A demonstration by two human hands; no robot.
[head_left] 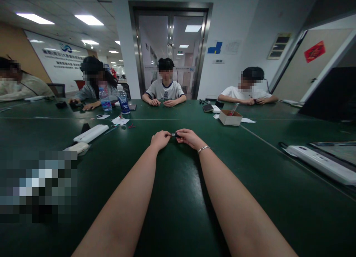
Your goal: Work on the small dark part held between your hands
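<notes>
Both your hands meet above the green counter (178, 197): your right hand (190, 137) grips a small dark connector (177, 135), and your left hand's (161, 139) grip pinches its metal end.

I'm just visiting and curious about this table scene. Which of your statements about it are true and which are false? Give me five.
1. The right hand holds a small dark item. True.
2. The bracelet is on the left wrist. False: the bracelet is on the right wrist.
3. An open box stands on the green table, beyond the hands and to the right. True.
4. The two bottles lie on their sides. False: both bottles stand upright.
5. The left hand rests inside the box. False: it is close to the right hand.
</notes>
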